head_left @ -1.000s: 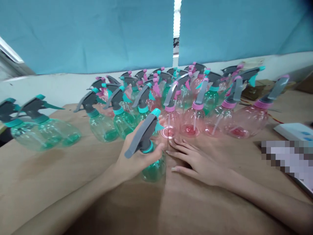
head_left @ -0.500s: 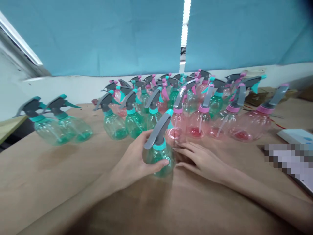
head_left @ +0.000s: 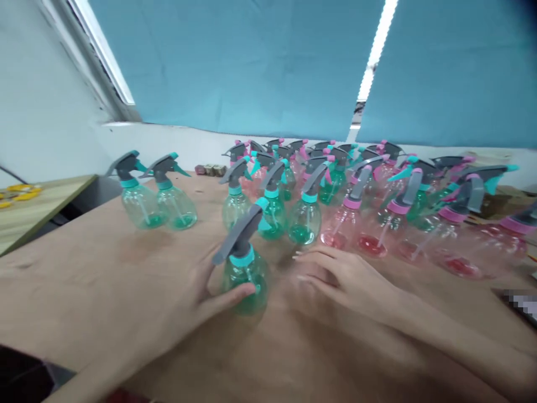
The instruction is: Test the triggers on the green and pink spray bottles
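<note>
A green see-through spray bottle (head_left: pixel 247 280) with a grey trigger head and turquoise collar is in my left hand (head_left: pixel 205 299). My thumb lies across its front and the fingers go behind it, partly hidden. My right hand (head_left: pixel 348 277) is to the right of that bottle, apart from it, palm down with the fingers stretched out over the tabletop. Just beyond its fingertips stands a pink spray bottle (head_left: pixel 339 226). A green spray bottle (head_left: pixel 305 221) is beside that one.
Two green spray bottles (head_left: pixel 176 207) stand apart at the left. Behind my hands, several green and pink bottles crowd the brown table (head_left: pixel 84 291). Small boxes (head_left: pixel 212 169) sit near the back edge. At far left is a wooden surface (head_left: pixel 54 201) with yellow pieces (head_left: pixel 19 194).
The view has turned to the left. My left hand has carried the green spray bottle leftward, away from my right hand, and the gap between them is wider.
</note>
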### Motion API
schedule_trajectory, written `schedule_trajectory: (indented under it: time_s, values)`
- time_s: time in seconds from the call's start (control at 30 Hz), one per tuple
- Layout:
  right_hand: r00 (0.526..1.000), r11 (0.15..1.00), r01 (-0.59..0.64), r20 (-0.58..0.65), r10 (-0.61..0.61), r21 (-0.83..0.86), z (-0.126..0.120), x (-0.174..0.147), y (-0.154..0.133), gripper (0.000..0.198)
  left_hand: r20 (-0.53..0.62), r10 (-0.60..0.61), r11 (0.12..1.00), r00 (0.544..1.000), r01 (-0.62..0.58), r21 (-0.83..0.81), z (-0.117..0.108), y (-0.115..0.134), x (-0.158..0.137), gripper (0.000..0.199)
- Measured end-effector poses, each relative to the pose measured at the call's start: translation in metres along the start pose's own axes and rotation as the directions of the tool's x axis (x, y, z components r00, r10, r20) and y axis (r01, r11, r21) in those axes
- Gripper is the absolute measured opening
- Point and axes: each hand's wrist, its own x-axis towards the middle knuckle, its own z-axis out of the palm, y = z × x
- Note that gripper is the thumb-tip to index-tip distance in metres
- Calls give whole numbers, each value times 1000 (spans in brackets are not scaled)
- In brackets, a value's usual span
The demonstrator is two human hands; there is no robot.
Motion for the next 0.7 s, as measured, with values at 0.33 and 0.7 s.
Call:
schedule_trajectory:
  time_s: [0.33, 0.7]
  values:
    - [972, 987, -139, -200, 121, -78, 12, 127, -40, 36, -168, -299, 953, 939, 285, -105, -43, -84, 17, 45]
    - [963, 974, -221, -147, 226, 50, 32, 163, -38, 73, -131, -239, 968, 962, 225, -114, -36, -107, 53, 59]
